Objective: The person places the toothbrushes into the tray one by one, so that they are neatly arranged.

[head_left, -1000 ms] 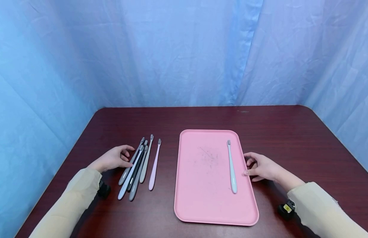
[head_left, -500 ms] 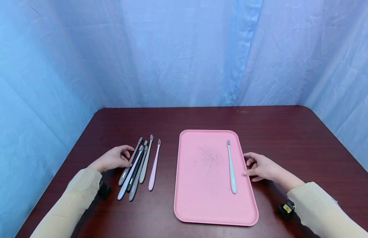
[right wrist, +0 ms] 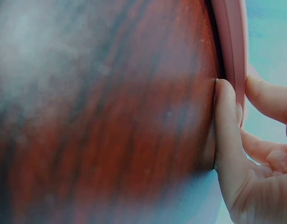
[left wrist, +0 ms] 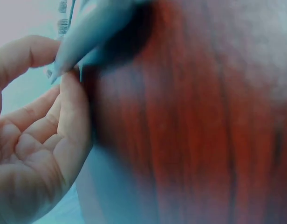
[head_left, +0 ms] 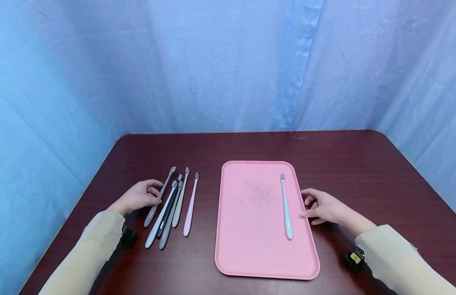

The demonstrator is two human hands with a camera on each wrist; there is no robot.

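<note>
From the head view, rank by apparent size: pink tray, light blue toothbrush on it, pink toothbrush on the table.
1. Pink plastic tray, largest by far.
2. Light blue toothbrush and pale pink toothbrush: about equal length, too close to rank.

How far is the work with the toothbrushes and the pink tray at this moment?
Done: one light blue toothbrush lies on the pink tray. In hand: the left hand touches the leftmost grey toothbrush of the pile, not lifted yet; the right hand rests against the tray's right rim. Left: about six toothbrushes lie on the table beside the tray, including a pink one.
</note>
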